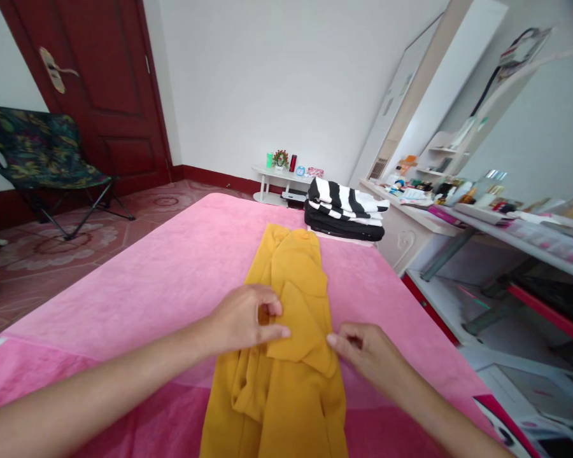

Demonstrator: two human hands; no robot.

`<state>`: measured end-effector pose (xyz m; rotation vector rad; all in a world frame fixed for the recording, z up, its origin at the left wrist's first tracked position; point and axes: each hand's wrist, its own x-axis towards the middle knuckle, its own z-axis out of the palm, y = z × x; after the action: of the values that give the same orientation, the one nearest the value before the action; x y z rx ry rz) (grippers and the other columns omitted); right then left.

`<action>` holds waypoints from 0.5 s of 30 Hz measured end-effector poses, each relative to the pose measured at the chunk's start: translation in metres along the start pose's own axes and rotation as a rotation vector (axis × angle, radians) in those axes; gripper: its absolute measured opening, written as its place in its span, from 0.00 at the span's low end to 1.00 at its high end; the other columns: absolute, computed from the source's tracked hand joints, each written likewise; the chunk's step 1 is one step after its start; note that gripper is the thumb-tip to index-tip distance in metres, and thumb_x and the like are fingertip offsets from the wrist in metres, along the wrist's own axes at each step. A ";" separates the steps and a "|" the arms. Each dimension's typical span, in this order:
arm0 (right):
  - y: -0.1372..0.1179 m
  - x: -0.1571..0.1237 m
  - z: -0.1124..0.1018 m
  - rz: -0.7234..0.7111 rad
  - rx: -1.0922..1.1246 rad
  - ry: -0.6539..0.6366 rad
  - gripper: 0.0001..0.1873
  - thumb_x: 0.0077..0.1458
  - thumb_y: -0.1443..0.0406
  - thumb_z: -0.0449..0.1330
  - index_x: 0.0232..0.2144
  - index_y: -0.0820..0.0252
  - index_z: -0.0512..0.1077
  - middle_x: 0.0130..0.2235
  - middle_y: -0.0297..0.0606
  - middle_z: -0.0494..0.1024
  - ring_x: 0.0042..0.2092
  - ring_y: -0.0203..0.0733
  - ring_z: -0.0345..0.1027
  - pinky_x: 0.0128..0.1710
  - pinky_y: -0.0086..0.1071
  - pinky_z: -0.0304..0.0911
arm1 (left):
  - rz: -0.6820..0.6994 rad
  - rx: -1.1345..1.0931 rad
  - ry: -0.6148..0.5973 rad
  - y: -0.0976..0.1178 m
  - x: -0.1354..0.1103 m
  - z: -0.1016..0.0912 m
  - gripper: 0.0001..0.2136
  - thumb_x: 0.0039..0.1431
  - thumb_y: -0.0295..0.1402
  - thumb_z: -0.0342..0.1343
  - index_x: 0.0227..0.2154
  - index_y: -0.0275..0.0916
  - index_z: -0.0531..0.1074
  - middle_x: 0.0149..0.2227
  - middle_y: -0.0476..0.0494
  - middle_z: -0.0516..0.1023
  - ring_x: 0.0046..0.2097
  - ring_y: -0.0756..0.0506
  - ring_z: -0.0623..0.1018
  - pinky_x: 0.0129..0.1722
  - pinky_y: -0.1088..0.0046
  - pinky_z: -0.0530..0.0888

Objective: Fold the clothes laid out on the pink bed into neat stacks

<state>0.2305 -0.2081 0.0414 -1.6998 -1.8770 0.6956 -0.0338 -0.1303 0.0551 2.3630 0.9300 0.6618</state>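
Observation:
A mustard-yellow garment [298,318] lies lengthwise on the pink bedspread, folded into a long narrow strip with a layered flap at its middle. Its exact kind does not show. My left hand [241,318] is over the left side of the flap, thumb and fingers curved and apart, with the thumb tip resting on the cloth. At the opposite edge, my right hand [367,350] has its thumb and curled fingers closed on the side of the fabric. The near end of the garment runs out of the bottom of the view.
The pink bedspread [172,280] covers the bed. Folded black-and-white striped and black clothes [344,207] are stacked at its far right corner. A small white table [267,172] stands beyond. A cluttered dressing table [434,219] is on the right, a folding chair [42,152] on the left.

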 end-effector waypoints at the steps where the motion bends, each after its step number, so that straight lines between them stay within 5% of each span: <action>1: 0.000 -0.007 0.005 0.025 0.003 -0.046 0.16 0.50 0.56 0.59 0.18 0.59 0.65 0.19 0.29 0.66 0.22 0.33 0.56 0.22 0.27 0.48 | 0.005 0.046 -0.039 0.006 -0.007 0.002 0.17 0.46 0.48 0.62 0.33 0.41 0.73 0.34 0.49 0.75 0.36 0.46 0.74 0.38 0.72 0.68; 5: -0.008 -0.018 0.021 0.063 0.102 0.004 0.08 0.46 0.62 0.61 0.21 0.58 0.67 0.19 0.28 0.67 0.22 0.32 0.56 0.21 0.26 0.47 | 0.059 0.177 -0.118 0.020 -0.016 0.010 0.14 0.47 0.42 0.64 0.36 0.43 0.72 0.37 0.48 0.74 0.39 0.45 0.74 0.38 0.71 0.67; 10: -0.024 -0.012 0.010 0.043 0.254 0.110 0.09 0.48 0.62 0.57 0.20 0.58 0.64 0.19 0.28 0.63 0.22 0.32 0.54 0.22 0.26 0.49 | 0.028 0.101 -0.115 0.034 -0.015 -0.001 0.01 0.53 0.30 0.57 0.30 0.41 0.72 0.32 0.50 0.74 0.34 0.49 0.73 0.34 0.76 0.65; 15: -0.017 -0.021 0.013 0.029 0.128 0.004 0.06 0.43 0.64 0.62 0.24 0.57 0.67 0.20 0.27 0.66 0.23 0.31 0.55 0.21 0.25 0.47 | -0.018 0.065 -0.158 0.039 -0.027 -0.004 0.02 0.50 0.30 0.58 0.28 0.41 0.71 0.30 0.52 0.73 0.29 0.51 0.72 0.28 0.77 0.63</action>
<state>0.2107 -0.2305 0.0427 -1.6486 -1.7685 0.8053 -0.0353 -0.1727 0.0754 2.4202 0.9145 0.4371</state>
